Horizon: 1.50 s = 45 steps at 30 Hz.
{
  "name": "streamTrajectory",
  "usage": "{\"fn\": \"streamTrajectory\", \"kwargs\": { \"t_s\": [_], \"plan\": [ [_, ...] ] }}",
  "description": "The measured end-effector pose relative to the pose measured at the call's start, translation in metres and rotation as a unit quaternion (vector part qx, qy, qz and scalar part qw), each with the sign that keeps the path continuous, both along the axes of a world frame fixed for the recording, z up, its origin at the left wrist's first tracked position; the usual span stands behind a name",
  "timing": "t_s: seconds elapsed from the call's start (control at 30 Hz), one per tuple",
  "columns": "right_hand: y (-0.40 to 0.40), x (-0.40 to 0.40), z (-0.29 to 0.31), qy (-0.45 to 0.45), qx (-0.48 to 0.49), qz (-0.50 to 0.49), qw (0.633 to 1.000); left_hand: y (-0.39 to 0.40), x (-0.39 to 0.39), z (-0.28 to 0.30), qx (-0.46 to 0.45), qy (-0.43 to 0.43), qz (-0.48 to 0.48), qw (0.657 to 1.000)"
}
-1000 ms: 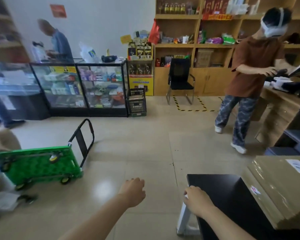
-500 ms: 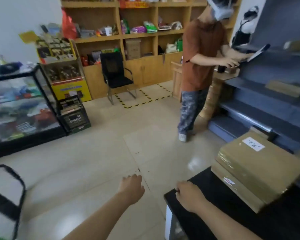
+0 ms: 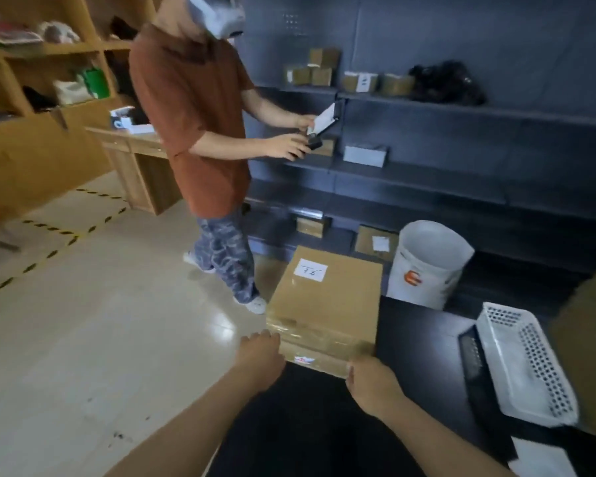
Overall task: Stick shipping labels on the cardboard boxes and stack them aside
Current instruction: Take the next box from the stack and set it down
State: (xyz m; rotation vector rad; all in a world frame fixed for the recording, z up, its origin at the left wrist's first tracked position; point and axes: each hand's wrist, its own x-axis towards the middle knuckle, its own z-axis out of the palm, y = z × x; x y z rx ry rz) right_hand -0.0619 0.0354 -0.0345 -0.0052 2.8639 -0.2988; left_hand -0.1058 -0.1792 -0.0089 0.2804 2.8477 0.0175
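one big box (image 3: pixel 327 301) (labelled), two hands (image 3: pixel 260 358)

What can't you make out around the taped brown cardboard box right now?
Head view only:
- Taped brown cardboard box: underside and far side hidden by its own body.
- Left hand and right hand: fingertips hidden, so grip unclear.
- Small red sticker: too small, blurred.
- White perforated plastic basket: contents out of sight.
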Motion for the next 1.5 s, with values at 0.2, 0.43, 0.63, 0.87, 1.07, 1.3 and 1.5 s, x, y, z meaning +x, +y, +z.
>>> {"fn": "streamTrajectory", "kwargs": {
  "t_s": [0.2, 0.43, 0.63, 0.87, 1.07, 1.3, 1.5],
  "plan": [
    [0.02, 0.001, -0.014, -0.009, -0.029, -0.158, 0.987, 0.008, -0.039, -0.013, 0.094, 0.007, -0.041, 0.995],
    [0.019, -0.011, -0.032, 0.05, -0.071, -0.316, 0.945, -0.015, -0.075, -0.013, 0.184, 0.115, 0.078, 0.973],
    [0.018, -0.059, -0.013, 0.158, -0.248, -0.459, 0.838, -0.019, -0.113, -0.025, 0.348, 0.098, 0.205, 0.91],
    [0.005, -0.112, -0.029, 0.11, -0.31, -0.502, 0.8, 0.002, -0.148, -0.046, 0.507, -0.036, 0.284, 0.813],
    [-0.001, -0.115, -0.041, 0.114, -0.198, -0.474, 0.851, 0.008, -0.142, -0.059, 0.531, -0.048, 0.295, 0.793],
    [-0.002, -0.116, -0.043, 0.107, -0.176, -0.466, 0.86, 0.011, -0.142, -0.061, 0.521, -0.033, 0.313, 0.793],
    [-0.002, -0.113, -0.041, 0.139, -0.215, -0.472, 0.843, 0.011, -0.139, -0.06, 0.523, -0.022, 0.325, 0.788]
  ]
}}
